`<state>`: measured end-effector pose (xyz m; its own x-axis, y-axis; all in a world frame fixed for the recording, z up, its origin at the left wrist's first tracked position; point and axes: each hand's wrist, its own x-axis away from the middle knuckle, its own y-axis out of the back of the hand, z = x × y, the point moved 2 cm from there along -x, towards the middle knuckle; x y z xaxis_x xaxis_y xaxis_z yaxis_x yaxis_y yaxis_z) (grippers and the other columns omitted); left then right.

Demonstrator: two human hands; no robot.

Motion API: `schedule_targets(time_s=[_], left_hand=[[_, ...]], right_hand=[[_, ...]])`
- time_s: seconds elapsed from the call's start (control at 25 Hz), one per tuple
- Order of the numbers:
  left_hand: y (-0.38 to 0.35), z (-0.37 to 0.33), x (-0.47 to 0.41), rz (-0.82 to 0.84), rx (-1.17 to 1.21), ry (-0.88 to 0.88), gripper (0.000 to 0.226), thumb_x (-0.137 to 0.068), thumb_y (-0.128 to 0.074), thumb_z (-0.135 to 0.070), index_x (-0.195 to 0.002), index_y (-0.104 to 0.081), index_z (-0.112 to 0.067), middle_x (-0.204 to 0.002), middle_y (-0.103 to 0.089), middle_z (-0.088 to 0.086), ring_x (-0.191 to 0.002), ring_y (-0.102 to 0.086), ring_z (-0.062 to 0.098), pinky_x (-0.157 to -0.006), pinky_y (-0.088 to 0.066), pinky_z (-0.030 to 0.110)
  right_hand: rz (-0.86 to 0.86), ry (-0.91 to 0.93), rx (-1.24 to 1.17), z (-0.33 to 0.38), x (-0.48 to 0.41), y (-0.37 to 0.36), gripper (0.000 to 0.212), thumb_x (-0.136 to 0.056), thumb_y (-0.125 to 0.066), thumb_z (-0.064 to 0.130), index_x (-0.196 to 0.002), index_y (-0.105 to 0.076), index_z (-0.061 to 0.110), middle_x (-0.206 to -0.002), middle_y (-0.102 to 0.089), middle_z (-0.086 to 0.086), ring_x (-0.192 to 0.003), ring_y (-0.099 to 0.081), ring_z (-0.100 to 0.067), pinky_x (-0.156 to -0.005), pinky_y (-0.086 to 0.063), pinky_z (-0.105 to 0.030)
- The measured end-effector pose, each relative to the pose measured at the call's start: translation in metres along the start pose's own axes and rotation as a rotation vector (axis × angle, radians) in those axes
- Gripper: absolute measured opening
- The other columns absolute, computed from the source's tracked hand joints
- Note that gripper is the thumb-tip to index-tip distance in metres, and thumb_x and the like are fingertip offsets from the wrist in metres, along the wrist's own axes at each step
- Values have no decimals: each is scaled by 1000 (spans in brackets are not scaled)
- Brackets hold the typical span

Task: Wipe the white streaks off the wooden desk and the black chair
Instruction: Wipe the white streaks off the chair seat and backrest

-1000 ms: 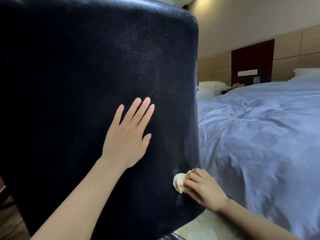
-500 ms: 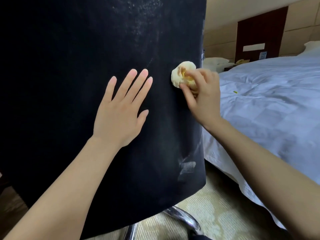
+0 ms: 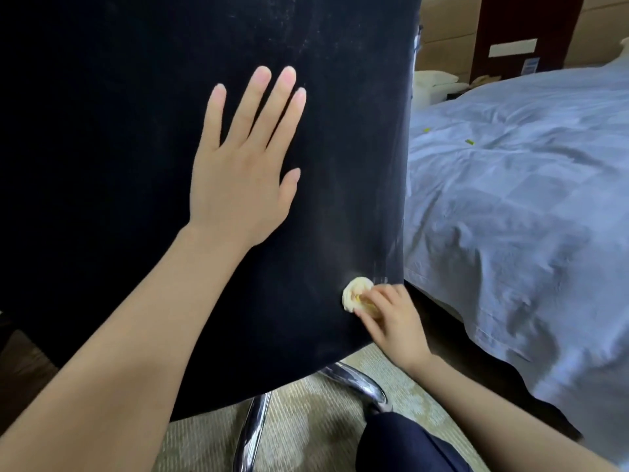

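Note:
The back of the black chair [image 3: 119, 165] fills the left and middle of the head view. Faint white streaks [image 3: 384, 253] run down its right edge, with white dust near the top. My left hand [image 3: 245, 172] lies flat on the chair back, fingers straight and spread. My right hand [image 3: 391, 318] pinches a crumpled cream cloth wad [image 3: 354, 292] and presses it against the chair's lower right corner. The wooden desk is out of view.
A bed with a white duvet [image 3: 527, 216] stands close on the right, a few small yellow-green scraps on it. Chrome chair legs [image 3: 357, 379] spread over the beige carpet [image 3: 299, 427] below. My dark-clothed knee [image 3: 401, 444] is at the bottom.
My right hand has carried the cloth down the chair's right edge from mid-height to the lower corner. The left hand stays flat on the chair back.

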<state>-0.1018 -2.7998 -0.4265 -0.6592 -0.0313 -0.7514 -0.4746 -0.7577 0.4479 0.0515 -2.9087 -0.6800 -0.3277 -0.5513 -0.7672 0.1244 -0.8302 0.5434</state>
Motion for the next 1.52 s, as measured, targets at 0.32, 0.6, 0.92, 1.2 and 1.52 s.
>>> schedule_targets(time_s=[0.32, 0.6, 0.92, 1.2, 1.52], left_hand=[[-55, -87, 80, 192, 65, -257, 74, -89, -51, -19, -153, -14, -11, -160, -7, 6, -147, -5, 26, -117, -2, 47], [-68, -84, 89, 210, 78, -294, 69, -93, -44, -18, -153, -10, -11, -161, -6, 5, -147, -3, 24, -116, 6, 43], [-77, -88, 87, 152, 131, -301, 68, -90, -35, -17, -152, -8, -9, -160, -5, 4, -147, -4, 22, -117, 5, 41], [-77, -87, 88, 167, 140, -298, 73, -92, -47, -14, -153, -8, -8, -160, 1, 4, -147, -2, 21, -117, 8, 39], [-74, -86, 88, 188, 143, -290, 74, -90, -51, -12, -152, -12, -8, -160, -8, 4, -147, -6, 21, -117, 5, 38]], right_hand=[[-121, -1142, -698, 15, 70, -49, 10, -88, -59, 33, -88, -51, 27, -93, -62, -3, -84, -60, -18, -76, -50, -39], [-642, -1712, -910, 28, 6, -40, 17, -88, -48, 34, -94, -51, 18, -89, -61, -5, -75, -60, -23, -67, -51, -34], [-695, -1091, -801, 52, -101, 14, 17, -89, -56, 35, -96, -55, 20, -104, -60, 1, -93, -57, -12, -79, -44, -21], [-651, -1016, -526, 37, -38, -20, 12, -91, -58, 28, -98, -56, 18, -99, -59, -1, -86, -52, -7, -70, -31, -7], [-482, -1600, -620, 13, 32, -49, 17, -95, -46, 30, -100, -47, 14, -105, -58, -7, -92, -53, -24, -77, -38, -31]])
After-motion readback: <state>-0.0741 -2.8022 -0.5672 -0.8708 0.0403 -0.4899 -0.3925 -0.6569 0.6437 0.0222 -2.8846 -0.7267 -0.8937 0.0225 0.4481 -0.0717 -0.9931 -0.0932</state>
